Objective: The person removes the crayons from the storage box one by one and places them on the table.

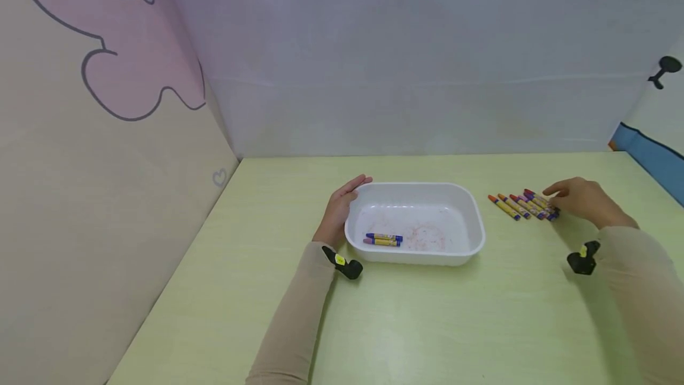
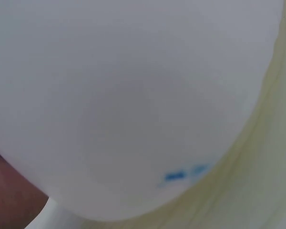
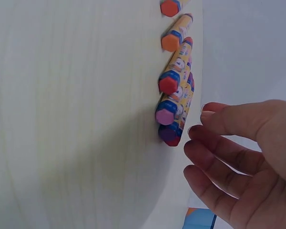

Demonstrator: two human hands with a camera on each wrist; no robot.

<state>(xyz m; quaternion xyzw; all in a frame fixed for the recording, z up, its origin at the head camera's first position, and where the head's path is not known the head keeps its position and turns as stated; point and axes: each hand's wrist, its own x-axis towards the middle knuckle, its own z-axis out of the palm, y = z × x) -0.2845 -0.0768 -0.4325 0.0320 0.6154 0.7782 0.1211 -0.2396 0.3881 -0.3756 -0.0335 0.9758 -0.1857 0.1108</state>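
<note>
My left hand [image 1: 338, 210] rests against the left end of a white plastic tray [image 1: 414, 258], its fingers straight along the back left corner and its thumb at the rim. Inside lie two crayons [image 1: 382, 242] in yellow wrappers with blue bands, side by side. At the right, my right hand [image 1: 582, 199] hovers just beside a group of crayons [image 1: 513, 207]. In the right wrist view its fingers [image 3: 200, 152] are loosely bent, with nothing between them and the thumb. A purple-ended crayon [image 3: 168, 132] lies nearest; some crayons overlap. The tray's wall [image 2: 133, 95] fills the left wrist view, blurred.
All of this stands on a pale yellow-green table [image 1: 427, 325]. A whitish cloth [image 1: 427, 64] hangs behind its back edge, and a wall with a pink drawing [image 1: 123, 58] borders the left. Reddish smudges mark the tray's floor.
</note>
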